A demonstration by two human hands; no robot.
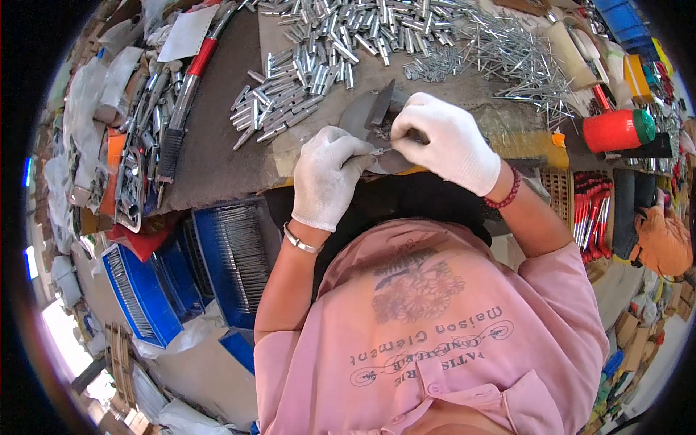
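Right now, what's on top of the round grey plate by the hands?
A dark metal block appears to stand on the round grey plate. The left hand and right hand cover parts of it; anything beneath them can't be seen.

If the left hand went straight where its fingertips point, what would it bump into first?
Probably the right hand. The left hand points that way, with a small metal piece at its tips. Depth is unclear, so it might just miss.
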